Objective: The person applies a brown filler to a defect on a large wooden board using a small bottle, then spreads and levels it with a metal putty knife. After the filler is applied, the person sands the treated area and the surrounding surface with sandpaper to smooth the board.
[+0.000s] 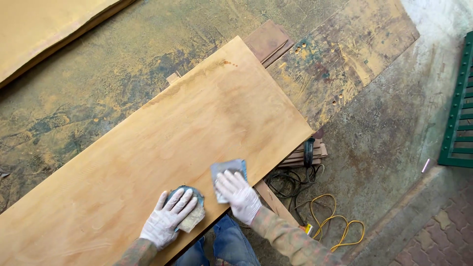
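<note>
The large plywood panel [162, 148] lies flat and diagonal across the view, its pale face up, resting above a dusty, stained concrete floor [88, 83]. A stack of short boards [305, 155] shows under its right corner, which appears to lift the panel to a workable height.

Two abrasive pieces rest on the panel near its lower edge. The left hand [170, 216], gloved in white, lies spread and flat on a rounded grey sanding pad [189, 214], fingers extended, pressing it down on the wood rather than clasping it. The right hand [240, 194], also gloved, lies palm-down with fingers spread on a rectangular grey sheet of sandpaper [227, 172]. Flat, open palms would spread pressure evenly across each abrasive and keep it flush with the surface. The two hands are near each other but apart.

Beyond the panel, a dark power tool [309, 150] lies on the stack, with black cable [290, 184] coiled beside it and a yellow cord [340, 229] looped on the floor further out. A second stained sheet [345, 54] lies flat past the panel's far corner. A pale board [44, 29] occupies the upper left. A green metal frame [460, 108] stands at the right edge.
</note>
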